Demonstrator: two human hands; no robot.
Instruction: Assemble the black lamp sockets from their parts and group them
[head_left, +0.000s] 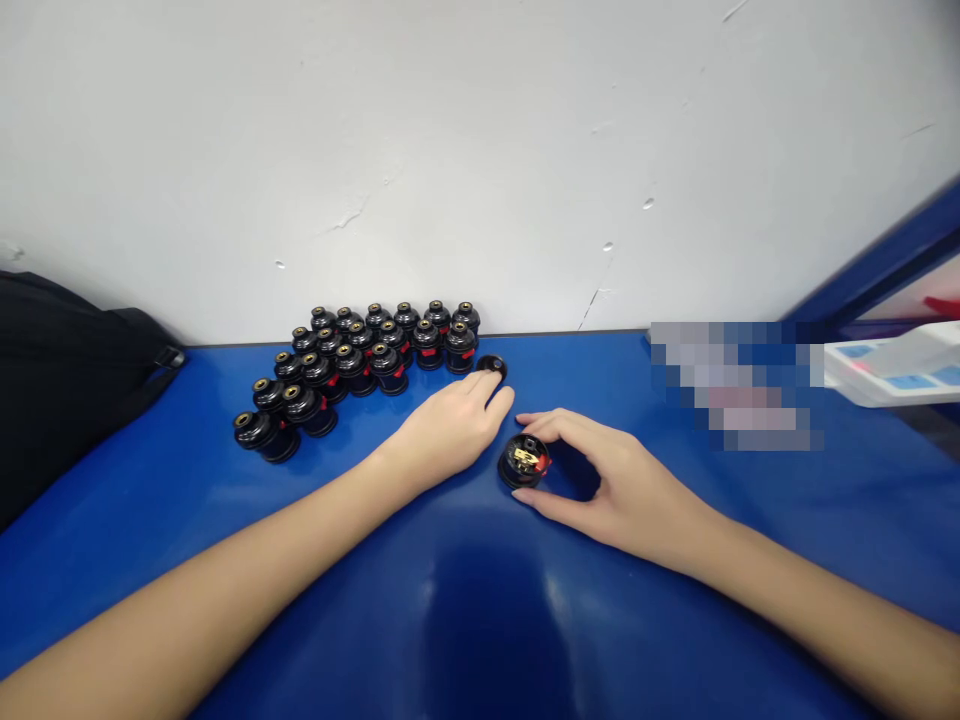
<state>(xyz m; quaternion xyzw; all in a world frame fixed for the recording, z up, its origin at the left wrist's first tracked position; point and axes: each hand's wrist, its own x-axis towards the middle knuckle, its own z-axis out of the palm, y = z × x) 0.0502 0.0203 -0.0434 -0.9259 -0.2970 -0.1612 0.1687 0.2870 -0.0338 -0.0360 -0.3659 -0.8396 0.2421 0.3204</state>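
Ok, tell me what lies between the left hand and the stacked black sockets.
In the head view, one small black cap at the left hand's fingertips; otherwise bare blue table before the sockets.

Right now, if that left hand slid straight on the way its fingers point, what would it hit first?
Probably the small black cap right at the left hand's fingertips; it may already touch it. Beyond that stands the white wall.

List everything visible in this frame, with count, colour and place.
assembled lamp sockets: about twenty, black with brass tops and red tabs, clustered at the table's back left.
open lamp socket: one, black, brass contacts showing, at centre.
black cap: one, right of the cluster.
black bag: one, far left.
table: one, blue.
wall: white, behind.
white tray: one, far right.
left hand: fingertips at the cap.
right hand: curled around the open socket.
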